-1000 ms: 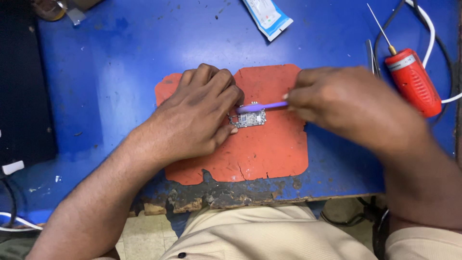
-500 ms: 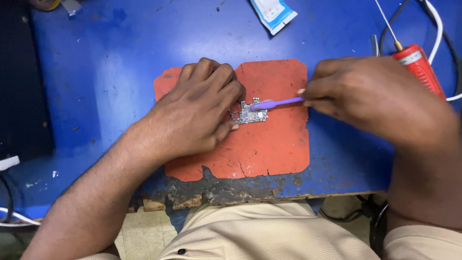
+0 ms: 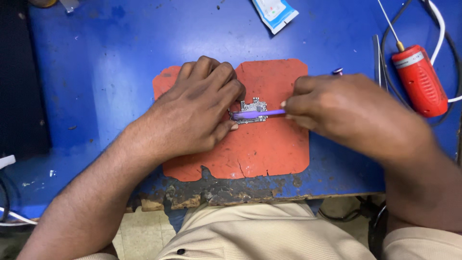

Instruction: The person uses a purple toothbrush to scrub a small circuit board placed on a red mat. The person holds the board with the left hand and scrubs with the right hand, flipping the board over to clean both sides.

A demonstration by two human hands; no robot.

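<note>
I see the board [image 3: 251, 111], a small grey circuit board, lying flat near the middle of the orange mat [image 3: 269, 149], a little toward its far edge. My left hand [image 3: 195, 113] rests on the mat and pins the board from its left side: the fingers are curled down over that end and the thumb tip touches the board's near left corner. Across the board lies the head of the purple brush [image 3: 257, 113], its handle running off to the right. My right hand [image 3: 346, 110] has that handle pinched between thumb and fingertips, the grip closed tight around it just right of the board; the rest of the handle is hidden under the hand.

The mat sits on the blue table [image 3: 96, 72], whose near edge is chipped and worn dark. To the right, well apart from the mat, a red tool [image 3: 418, 79] with a thin metal tip lies on the table, with a white cable [image 3: 439, 29] and a black one looping about it. Just left of it lies a pair of tweezers [image 3: 377, 58]. At the far edge a white and blue packet [image 3: 274, 12] lies on the table.
</note>
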